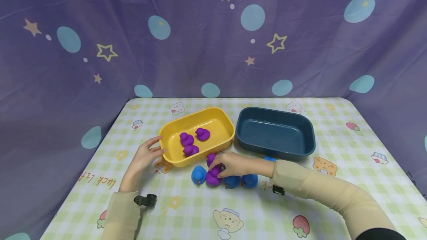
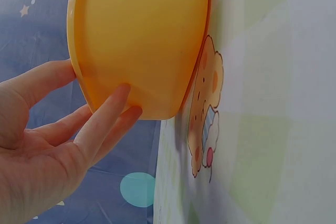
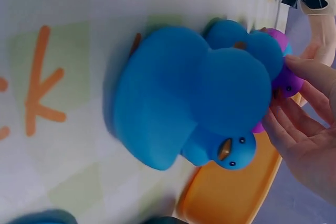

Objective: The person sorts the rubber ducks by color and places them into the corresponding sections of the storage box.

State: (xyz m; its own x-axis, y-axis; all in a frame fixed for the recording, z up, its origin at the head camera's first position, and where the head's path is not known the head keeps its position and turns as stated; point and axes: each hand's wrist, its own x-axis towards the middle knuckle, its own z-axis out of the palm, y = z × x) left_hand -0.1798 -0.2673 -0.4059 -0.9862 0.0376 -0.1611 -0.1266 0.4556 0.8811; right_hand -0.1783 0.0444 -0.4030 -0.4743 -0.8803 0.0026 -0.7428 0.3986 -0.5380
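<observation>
My left hand (image 1: 143, 156) touches the end of the yellow tub (image 1: 213, 149) with extended fingers. In the left wrist view, one finger (image 2: 50, 78) meets the rim and others lie against the outer wall. My right hand (image 1: 230, 164) pinches a purple rubber duck (image 3: 290, 81) between thumb and fingertips, in front of the tub. Close by on the table are blue rubber ducks (image 1: 198, 175), one left of the purple ones and others under and beside the right wrist. A large blue duck (image 3: 163, 98) partly hides the right fingers. Three purple ducks (image 1: 202, 134) lie inside the yellow tub.
A dark teal tub (image 1: 277, 147) stands right of the yellow one, its near corner close to the right forearm. Another blue duck (image 1: 269, 158) shows partly behind that forearm. The table has a checked cloth (image 1: 186, 214); a purple patterned curtain (image 1: 207, 40) hangs behind it.
</observation>
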